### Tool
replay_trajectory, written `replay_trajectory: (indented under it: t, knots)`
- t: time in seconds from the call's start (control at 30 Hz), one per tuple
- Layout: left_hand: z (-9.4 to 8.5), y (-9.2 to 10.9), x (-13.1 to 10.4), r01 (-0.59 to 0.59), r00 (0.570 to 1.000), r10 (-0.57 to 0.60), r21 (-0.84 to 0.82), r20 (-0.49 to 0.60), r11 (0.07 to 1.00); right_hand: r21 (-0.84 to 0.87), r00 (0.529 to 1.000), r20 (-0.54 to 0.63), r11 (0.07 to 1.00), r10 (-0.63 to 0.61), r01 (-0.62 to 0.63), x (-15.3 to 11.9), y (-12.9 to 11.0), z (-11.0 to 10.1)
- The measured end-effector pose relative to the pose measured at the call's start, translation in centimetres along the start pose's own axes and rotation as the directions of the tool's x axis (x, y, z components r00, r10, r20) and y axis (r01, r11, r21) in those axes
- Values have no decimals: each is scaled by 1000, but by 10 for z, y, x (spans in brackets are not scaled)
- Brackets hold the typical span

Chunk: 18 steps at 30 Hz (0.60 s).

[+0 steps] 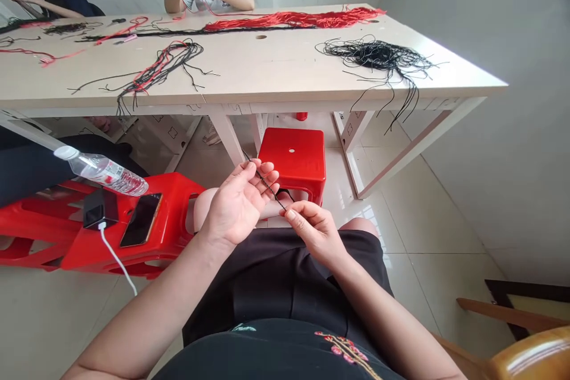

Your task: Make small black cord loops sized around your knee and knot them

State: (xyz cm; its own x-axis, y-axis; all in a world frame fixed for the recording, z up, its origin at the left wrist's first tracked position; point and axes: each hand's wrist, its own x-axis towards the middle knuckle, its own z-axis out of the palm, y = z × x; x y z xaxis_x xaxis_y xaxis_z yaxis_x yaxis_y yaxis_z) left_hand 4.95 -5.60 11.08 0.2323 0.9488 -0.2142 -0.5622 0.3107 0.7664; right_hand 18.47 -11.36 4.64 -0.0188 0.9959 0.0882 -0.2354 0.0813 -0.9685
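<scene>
A thin black braided cord point(266, 183) runs slantwise between my hands above my lap. Palm up, my left hand point(236, 205) pinches its upper part between thumb and index finger, while the other fingers curl loosely under it. My right hand point(318, 231) grips the lower end between thumb and fingertips. A short dark tail of cord shows just behind the right fingertips. Both hands are in front of the table's near edge, close to the red stool point(291, 154).
The pale table point(267, 74) carries a black cord pile point(376, 54), a red cord bundle point(294, 19) and mixed black-red cords point(164, 65). On red stools to my left are a water bottle point(107, 171), a phone point(141, 219) and a black charger point(100, 209). Two people sit across.
</scene>
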Motion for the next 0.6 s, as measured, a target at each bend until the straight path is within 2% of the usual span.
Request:
replay_trajectory:
  t: [0.17, 0.27, 0.33, 0.4, 0.5, 0.6]
  knots:
    - [0, -4, 4, -50, 996, 48, -28, -69, 998, 37, 1000, -2, 999, 2, -2, -1, 1, 3]
    - [3, -3, 6, -78, 992, 73, -42, -107, 996, -25, 999, -11, 999, -32, 32, -5, -1, 1]
    - [4, 0, 7, -72, 987, 61, -65, -149, 995, -77, 999, 0, 996, -45, 45, -9, -2, -1]
    - [4, 1, 8, -35, 985, 20, -88, -171, 995, -64, 1000, 23, 998, -8, 9, -12, -2, -4]
    - [2, -6, 7, 9, 991, -22, -95, -133, 995, 70, 988, 52, 987, 142, -145, -8, 0, -6]
    - [4, -16, 6, 133, 991, -133, -4, -7, 991, 146, 965, 117, 958, 233, -249, 7, -2, -6]
